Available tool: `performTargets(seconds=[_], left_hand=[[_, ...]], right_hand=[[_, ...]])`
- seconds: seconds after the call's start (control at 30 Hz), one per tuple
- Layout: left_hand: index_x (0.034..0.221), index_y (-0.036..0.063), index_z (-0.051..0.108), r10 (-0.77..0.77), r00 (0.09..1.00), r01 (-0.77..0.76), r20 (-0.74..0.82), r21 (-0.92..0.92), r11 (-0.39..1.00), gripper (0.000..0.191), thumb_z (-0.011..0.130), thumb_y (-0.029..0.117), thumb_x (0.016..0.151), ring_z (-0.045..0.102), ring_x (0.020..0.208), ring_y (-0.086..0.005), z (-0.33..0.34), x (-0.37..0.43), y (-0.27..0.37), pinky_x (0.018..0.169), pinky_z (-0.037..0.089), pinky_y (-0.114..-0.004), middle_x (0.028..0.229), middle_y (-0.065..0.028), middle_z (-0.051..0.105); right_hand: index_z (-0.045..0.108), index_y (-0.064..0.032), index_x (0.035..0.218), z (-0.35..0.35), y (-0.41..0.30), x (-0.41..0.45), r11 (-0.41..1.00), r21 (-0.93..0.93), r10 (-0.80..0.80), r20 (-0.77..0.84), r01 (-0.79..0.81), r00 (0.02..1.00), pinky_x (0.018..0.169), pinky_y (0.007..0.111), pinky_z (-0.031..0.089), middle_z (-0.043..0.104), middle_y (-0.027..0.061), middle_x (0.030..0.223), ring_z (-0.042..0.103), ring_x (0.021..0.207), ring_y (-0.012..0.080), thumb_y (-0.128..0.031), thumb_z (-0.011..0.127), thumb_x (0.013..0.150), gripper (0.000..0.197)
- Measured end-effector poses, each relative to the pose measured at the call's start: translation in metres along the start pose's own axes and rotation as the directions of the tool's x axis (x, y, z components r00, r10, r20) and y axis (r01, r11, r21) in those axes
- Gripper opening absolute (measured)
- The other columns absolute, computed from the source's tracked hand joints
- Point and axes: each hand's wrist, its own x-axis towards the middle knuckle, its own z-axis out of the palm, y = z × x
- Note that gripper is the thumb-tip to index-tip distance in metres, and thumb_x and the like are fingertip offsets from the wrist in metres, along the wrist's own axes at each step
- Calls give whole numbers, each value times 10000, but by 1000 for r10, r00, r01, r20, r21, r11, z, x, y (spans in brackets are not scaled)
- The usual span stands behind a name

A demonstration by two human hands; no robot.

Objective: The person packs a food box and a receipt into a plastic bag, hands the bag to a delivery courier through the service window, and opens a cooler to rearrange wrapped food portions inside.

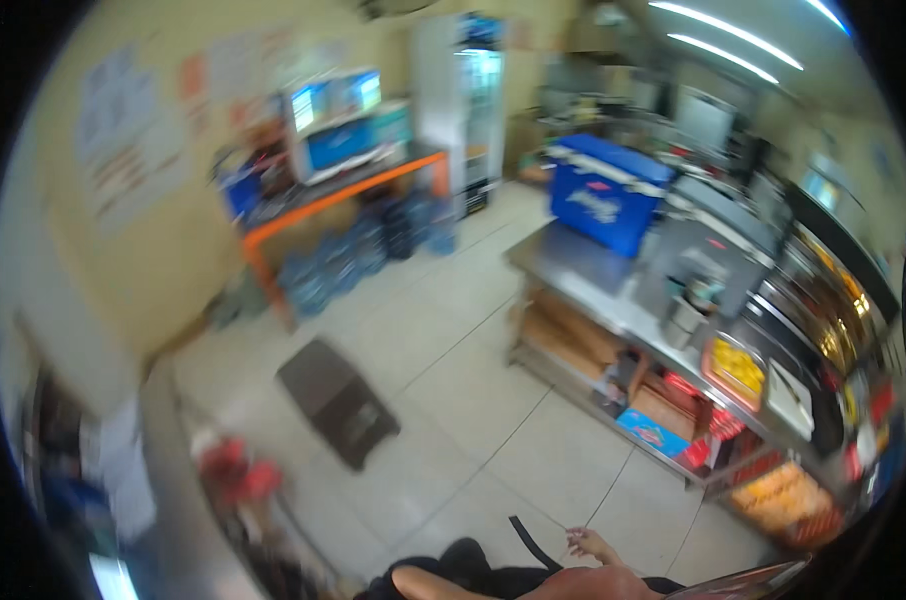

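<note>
My right hand (589, 544) shows at the bottom edge, over the tiled floor (498, 465). Its fingers are loosely apart and nothing is visible in them. A black strap (532, 544) hangs just beside it. A bare forearm (434, 583), seemingly my left, crosses dark clothing at the bottom; my left hand is out of view. At the lower right, the edge of a shiny object (745, 579) shows, too cut off to name. Nearest on the right stands a steel worktable (573, 259) bearing a tray of yellow food pieces (738, 365) and a white cutting board (790, 397) with a knife.
A blue cooler box (607, 195) sits on the worktable. A dark step stool (338, 405) is on the floor. Large water bottles (340, 259) stand under an orange-framed table (348, 191). Behind is a glass-door refrigerator (483, 112). An orange food crate (787, 499) is low at right.
</note>
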Motion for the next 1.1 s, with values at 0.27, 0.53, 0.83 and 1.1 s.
performTargets(seconds=[0.27, 0.53, 0.83, 1.1], left_hand=[[976, 42, 633, -744, 568, 290, 352, 760, 582, 507, 724, 449, 688, 615, 865, -208, -232, 202, 25, 761, 470, -352, 1005, -86, 643], [1013, 117, 592, 148, 981, 192, -125, 712, -676, 261, 606, 117, 752, 588, 859, -215, -620, 458, 61, 760, 465, -362, 880, -69, 602], [954, 84, 620, 676, 737, 133, 3, 980, -150, 197, 593, 68, 760, 582, 826, -218, -764, 730, -39, 723, 451, -305, 865, -63, 606], [890, 82, 636, -193, 935, -309, 296, 950, -43, 214, 675, 32, 686, 580, 886, -270, -649, 797, -234, 787, 440, -360, 903, -82, 607]], right_hand=[[638, -45, 963, -96, -288, -76, 744, -14, -619, -392, 668, 680, 523, 222, 453, 631, 35, 718, 594, 640, 95, -207, 518, 900, 212], [537, -68, 953, -110, -547, -4, 224, -416, -955, 87, 881, 284, 645, 347, 464, 587, 98, 885, 587, 784, 284, -333, 573, 852, 285], [562, -42, 984, -352, -543, 78, 170, 52, -943, 300, 984, 147, 749, 319, 454, 578, 82, 925, 571, 852, 235, -163, 567, 875, 163], [620, -218, 1104, -829, -442, 75, 629, -731, -776, -570, -265, -270, 977, 480, 306, 529, 60, 1213, 458, 1152, 291, -383, 703, 687, 455]])
